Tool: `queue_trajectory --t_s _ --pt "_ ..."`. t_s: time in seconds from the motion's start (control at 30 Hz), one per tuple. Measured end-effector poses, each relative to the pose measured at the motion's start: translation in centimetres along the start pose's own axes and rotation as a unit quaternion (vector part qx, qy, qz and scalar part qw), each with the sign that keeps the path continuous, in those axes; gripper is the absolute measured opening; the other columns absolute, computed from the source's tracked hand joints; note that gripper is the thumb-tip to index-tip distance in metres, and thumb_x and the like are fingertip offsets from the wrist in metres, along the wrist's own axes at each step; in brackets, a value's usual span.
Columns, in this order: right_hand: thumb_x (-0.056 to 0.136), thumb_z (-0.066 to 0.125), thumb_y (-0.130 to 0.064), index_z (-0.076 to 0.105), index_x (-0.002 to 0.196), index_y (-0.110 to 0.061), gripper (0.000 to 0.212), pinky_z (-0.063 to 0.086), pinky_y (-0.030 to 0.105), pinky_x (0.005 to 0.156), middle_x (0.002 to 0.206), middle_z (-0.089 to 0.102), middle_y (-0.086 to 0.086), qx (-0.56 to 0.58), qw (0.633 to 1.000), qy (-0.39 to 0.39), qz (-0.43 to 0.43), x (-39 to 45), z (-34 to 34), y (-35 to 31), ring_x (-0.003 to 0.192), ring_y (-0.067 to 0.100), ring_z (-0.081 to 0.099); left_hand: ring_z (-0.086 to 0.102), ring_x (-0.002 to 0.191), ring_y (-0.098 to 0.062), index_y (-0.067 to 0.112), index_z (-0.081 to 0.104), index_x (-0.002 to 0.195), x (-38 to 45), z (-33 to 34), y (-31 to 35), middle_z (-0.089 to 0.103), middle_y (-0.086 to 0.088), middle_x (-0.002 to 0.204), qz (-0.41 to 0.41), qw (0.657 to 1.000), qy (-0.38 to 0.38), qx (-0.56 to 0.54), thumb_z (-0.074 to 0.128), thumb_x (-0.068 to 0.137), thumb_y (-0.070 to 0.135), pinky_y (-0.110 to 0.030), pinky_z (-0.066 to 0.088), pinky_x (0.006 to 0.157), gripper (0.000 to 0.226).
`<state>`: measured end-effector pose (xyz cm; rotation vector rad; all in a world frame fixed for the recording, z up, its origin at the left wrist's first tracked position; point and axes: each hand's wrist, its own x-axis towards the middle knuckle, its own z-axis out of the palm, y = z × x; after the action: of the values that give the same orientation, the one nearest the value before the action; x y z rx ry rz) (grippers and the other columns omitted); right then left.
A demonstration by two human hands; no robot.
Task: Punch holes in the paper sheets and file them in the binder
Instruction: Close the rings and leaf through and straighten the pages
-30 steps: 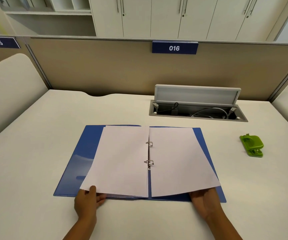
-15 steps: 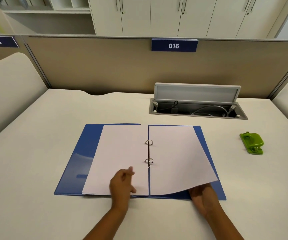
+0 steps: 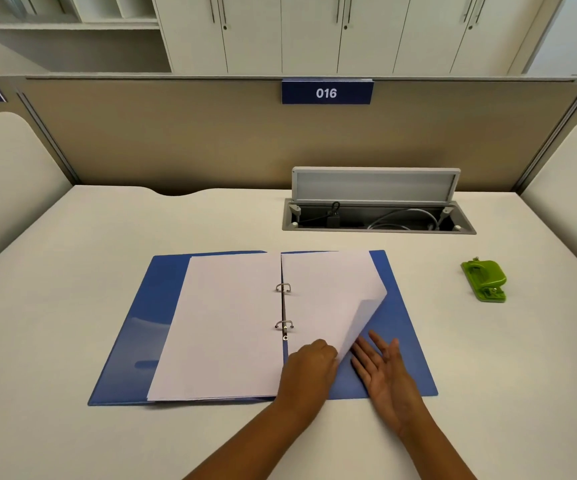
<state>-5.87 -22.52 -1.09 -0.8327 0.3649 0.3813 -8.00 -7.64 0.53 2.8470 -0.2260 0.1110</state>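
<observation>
A blue binder (image 3: 141,327) lies open and flat on the desk, its two metal rings (image 3: 283,306) closed along the spine. A stack of white sheets (image 3: 224,323) rests on the left cover. One white sheet (image 3: 332,296) on the right side curls upward, its lower right corner lifted off the cover. My left hand (image 3: 309,365) has crossed over the spine and pinches that sheet's lower edge. My right hand (image 3: 384,372) lies palm up and open on the bare right cover, just beside the lifted corner. A green hole punch (image 3: 484,280) sits apart at the right.
An open cable hatch (image 3: 377,220) with its lid raised and wires inside is set into the desk behind the binder. A beige partition with a sign reading 016 (image 3: 327,93) closes the back. Padded dividers flank both sides.
My left hand moved from the left stack's lower corner across the spine and took hold of the right sheet. That sheet's corner has lifted and curled. My right hand came out from under it.
</observation>
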Motion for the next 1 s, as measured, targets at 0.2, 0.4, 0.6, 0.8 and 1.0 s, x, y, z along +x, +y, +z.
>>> queue_trajectory --t_s 0.2,0.4,0.6,0.8,1.0 --pt "0.044 0.078 -0.064 0.056 0.117 -0.020 0.088 0.054 0.028 0.083 0.120 0.063 0.007 -0.017 1.000 -0.018 -0.015 0.3 -0.5 0.4 0.110 0.018 0.060 0.050 0.068 -0.009 0.013 0.064 0.086 -1.3 -1.3 -1.2 0.064 0.000 0.086 -0.114 0.977 0.082 -0.160 0.054 0.090 0.033 -0.007 0.026 0.053 0.023" --pt "0.063 0.055 -0.058 0.053 0.121 -0.020 0.069 0.055 0.025 0.080 0.120 0.061 0.006 0.008 0.999 -0.030 -0.013 0.5 -0.5 0.3 0.100 0.012 0.066 0.053 0.071 -0.009 0.018 0.059 0.085 -3.7 -1.8 -3.6 0.055 0.011 0.080 -0.223 0.925 0.137 -0.277 0.057 0.087 0.027 -0.002 0.036 0.056 0.009" --pt "0.073 0.047 -0.054 0.051 0.122 -0.019 0.061 0.057 0.024 0.077 0.114 0.066 0.004 0.011 1.000 -0.022 -0.012 0.4 -0.5 0.3 0.095 0.012 0.069 0.055 0.068 -0.012 0.010 0.057 0.077 -5.9 -2.0 -5.0 0.059 -0.001 0.074 -0.325 0.855 0.181 -0.362 0.061 0.085 0.017 -0.008 0.042 0.059 0.011" --pt "0.073 0.048 -0.055 0.051 0.124 -0.019 0.062 0.057 0.024 0.076 0.115 0.068 0.003 -0.006 0.999 -0.028 -0.015 0.6 -0.9 0.5 0.099 0.013 0.067 0.060 0.060 -0.020 0.002 0.059 0.073 -7.5 -2.0 -5.7 0.066 -0.014 0.066 -0.394 0.794 0.194 -0.421 0.059 0.086 0.017 -0.014 0.041 0.056 0.019" --pt "0.072 0.050 -0.053 0.054 0.115 -0.020 0.054 0.056 0.019 0.076 0.124 0.059 0.005 -0.077 0.996 -0.025 -0.028 0.6 -0.4 0.5 0.097 0.009 0.067 0.063 0.064 -0.025 0.006 0.057 0.074 -8.2 -2.1 -6.1 0.068 -0.016 0.072 -0.431 0.766 0.192 -0.437 0.060 0.085 0.019 -0.024 0.048 0.065 0.017"
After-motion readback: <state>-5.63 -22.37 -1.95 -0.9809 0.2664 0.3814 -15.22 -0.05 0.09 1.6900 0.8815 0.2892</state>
